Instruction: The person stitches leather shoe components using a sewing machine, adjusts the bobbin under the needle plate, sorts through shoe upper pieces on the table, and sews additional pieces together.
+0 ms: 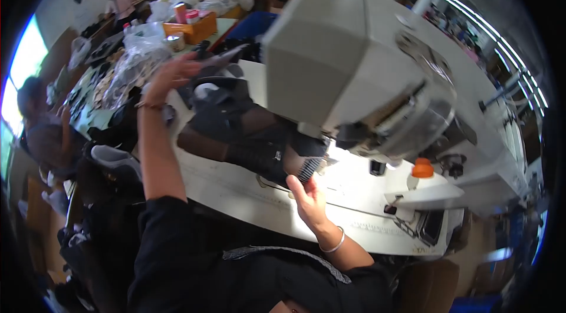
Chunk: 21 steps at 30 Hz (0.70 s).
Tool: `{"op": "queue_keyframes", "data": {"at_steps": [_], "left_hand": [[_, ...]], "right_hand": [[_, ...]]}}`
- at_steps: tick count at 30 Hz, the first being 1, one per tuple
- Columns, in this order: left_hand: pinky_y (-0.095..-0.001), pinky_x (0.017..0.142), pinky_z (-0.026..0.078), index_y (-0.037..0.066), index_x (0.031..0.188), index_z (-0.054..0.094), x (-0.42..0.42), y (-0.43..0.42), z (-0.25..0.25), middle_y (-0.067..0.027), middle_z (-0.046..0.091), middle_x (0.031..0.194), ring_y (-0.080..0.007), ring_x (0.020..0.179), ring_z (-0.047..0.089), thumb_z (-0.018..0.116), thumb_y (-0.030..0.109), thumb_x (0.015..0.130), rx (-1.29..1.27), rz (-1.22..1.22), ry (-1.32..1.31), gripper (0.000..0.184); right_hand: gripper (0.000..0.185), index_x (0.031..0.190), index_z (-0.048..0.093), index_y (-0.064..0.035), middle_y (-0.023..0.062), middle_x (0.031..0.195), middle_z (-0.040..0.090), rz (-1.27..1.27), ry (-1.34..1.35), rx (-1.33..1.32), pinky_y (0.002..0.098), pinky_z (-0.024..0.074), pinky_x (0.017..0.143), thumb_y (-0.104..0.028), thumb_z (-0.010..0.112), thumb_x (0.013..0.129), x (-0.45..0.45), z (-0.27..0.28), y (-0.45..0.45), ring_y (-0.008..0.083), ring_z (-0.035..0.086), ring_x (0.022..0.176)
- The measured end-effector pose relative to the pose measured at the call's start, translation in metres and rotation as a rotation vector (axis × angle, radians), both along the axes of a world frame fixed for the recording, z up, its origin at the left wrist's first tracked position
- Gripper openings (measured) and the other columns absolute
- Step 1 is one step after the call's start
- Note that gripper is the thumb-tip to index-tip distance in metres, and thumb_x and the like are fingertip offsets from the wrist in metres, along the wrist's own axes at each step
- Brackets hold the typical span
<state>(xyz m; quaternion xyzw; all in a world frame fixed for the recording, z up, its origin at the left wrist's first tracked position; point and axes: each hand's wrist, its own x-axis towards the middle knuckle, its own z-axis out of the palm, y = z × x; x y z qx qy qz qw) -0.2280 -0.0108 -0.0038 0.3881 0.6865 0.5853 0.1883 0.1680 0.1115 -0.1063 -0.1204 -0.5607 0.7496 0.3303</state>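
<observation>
A large pale sewing machine (318,48) stands over the white worktable (236,195), its lamp lighting the needle area. Dark fabric pieces (253,136), black and brown, lie in a strip leading to the needle. My right hand (309,198), with a bangle on the wrist, pinches the striped edge of the fabric just in front of the needle. Raised over the far left end of the fabric is my left hand (177,71), blurred, beside a dark flat piece (224,58); whether it holds that piece is unclear.
At the back left, an orange box (197,29) with spools stands near plastic bags (138,53) and scattered pieces. Another person (47,130) is at the far left. An orange knob (422,168) sits under the machine arm. A phone-like dark object (432,226) lies at the table's right end.
</observation>
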Motion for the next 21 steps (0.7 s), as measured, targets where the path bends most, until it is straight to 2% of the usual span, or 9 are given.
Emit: {"op": "queue_keyframes", "data": {"at_steps": [2, 4, 6, 8, 10, 11, 14, 15, 21], "left_hand": [[-0.0327, 0.101, 0.040, 0.007, 0.129, 0.062, 0.045, -0.031, 0.032, -0.0071, 0.068, 0.118, -0.0153, 0.113, 0.058, 0.047, 0.036, 0.102, 0.080, 0.278, 0.278, 0.042], [-0.0305, 0.097, 0.044, 0.000, 0.116, 0.068, 0.126, -0.043, 0.075, -0.0101, 0.070, 0.112, -0.0171, 0.108, 0.062, 0.052, 0.013, 0.100, 0.016, 0.385, 0.633, 0.026], [-0.0320, 0.094, 0.047, 0.002, 0.110, 0.069, 0.202, -0.032, 0.082, -0.0118, 0.069, 0.111, -0.0263, 0.107, 0.065, 0.064, -0.003, 0.079, 0.037, 0.248, 0.830, 0.031], [-0.0462, 0.105, 0.042, 0.007, 0.103, 0.070, 0.258, -0.010, 0.079, -0.0113, 0.066, 0.114, -0.0314, 0.116, 0.059, 0.076, 0.011, 0.072, -0.105, -0.083, 1.175, 0.032], [-0.0509, 0.107, 0.039, 0.007, 0.114, 0.065, 0.272, 0.017, 0.058, -0.0125, 0.063, 0.121, -0.0319, 0.119, 0.057, 0.073, 0.024, 0.080, -0.174, -0.334, 1.159, 0.039], [-0.0497, 0.105, 0.041, 0.006, 0.117, 0.061, 0.273, 0.033, 0.041, -0.0143, 0.062, 0.122, -0.0315, 0.116, 0.058, 0.069, 0.027, 0.084, -0.149, -0.359, 1.152, 0.040], [-0.0470, 0.102, 0.044, 0.003, 0.119, 0.059, 0.269, 0.046, 0.030, -0.0151, 0.061, 0.124, -0.0317, 0.110, 0.061, 0.067, 0.026, 0.086, -0.191, -0.371, 1.001, 0.041], [-0.0447, 0.099, 0.047, 0.002, 0.122, 0.057, 0.267, 0.047, 0.031, -0.0160, 0.060, 0.126, -0.0318, 0.108, 0.062, 0.066, 0.026, 0.088, -0.222, -0.392, 0.968, 0.043], [-0.0450, 0.098, 0.048, 0.002, 0.122, 0.058, 0.276, 0.045, 0.017, -0.0153, 0.063, 0.123, -0.0321, 0.110, 0.063, 0.067, 0.026, 0.088, -0.171, -0.302, 1.004, 0.042]], "right_hand": [[0.020, 0.110, 0.059, -0.0022, -0.0006, 0.099, 0.062, 0.010, -0.049, -0.044, 0.0262, 0.0470, 0.082, -0.011, 0.066, 0.094, 0.001, 0.001, 0.000, 0.0082, 0.056, 0.091], [0.019, 0.108, 0.061, -0.0021, 0.0003, 0.098, 0.064, -0.018, -0.077, 0.248, 0.0269, 0.0476, 0.082, -0.013, 0.068, 0.093, -0.003, -0.012, 0.009, 0.0092, 0.057, 0.089], [0.018, 0.105, 0.063, -0.0025, 0.0020, 0.097, 0.065, 0.086, -0.147, 0.157, 0.0280, 0.0481, 0.080, -0.015, 0.068, 0.093, -0.002, -0.009, 0.012, 0.0103, 0.057, 0.087], [0.017, 0.103, 0.064, -0.0027, 0.0028, 0.094, 0.065, 0.115, -0.088, 0.136, 0.0288, 0.0482, 0.078, -0.016, 0.069, 0.093, -0.002, -0.005, 0.006, 0.0111, 0.057, 0.084], [0.016, 0.100, 0.065, -0.0019, 0.0027, 0.087, 0.065, 0.044, 0.056, 0.203, 0.0283, 0.0480, 0.073, -0.015, 0.068, 0.093, -0.004, 0.000, -0.001, 0.0109, 0.056, 0.077], [0.015, 0.099, 0.065, -0.0010, 0.0026, 0.082, 0.065, 0.006, 0.104, 0.242, 0.0276, 0.0479, 0.070, -0.014, 0.068, 0.093, -0.004, 0.001, -0.003, 0.0105, 0.057, 0.073], [0.014, 0.098, 0.065, 0.0010, 0.0032, 0.075, 0.065, 0.071, -0.278, 0.362, 0.0253, 0.0484, 0.066, -0.012, 0.066, 0.094, 0.014, 0.014, -0.002, 0.0096, 0.059, 0.069], [0.013, 0.097, 0.064, 0.0024, 0.0058, 0.074, 0.066, -0.012, -0.092, 0.340, 0.0254, 0.0487, 0.063, -0.011, 0.064, 0.095, 0.009, 0.015, -0.009, 0.0104, 0.061, 0.067], [0.012, 0.098, 0.064, 0.0028, 0.0072, 0.077, 0.068, -0.037, -0.092, 0.325, 0.0285, 0.0488, 0.062, -0.009, 0.062, 0.096, 0.020, 0.022, -0.013, 0.0132, 0.063, 0.066]]}}
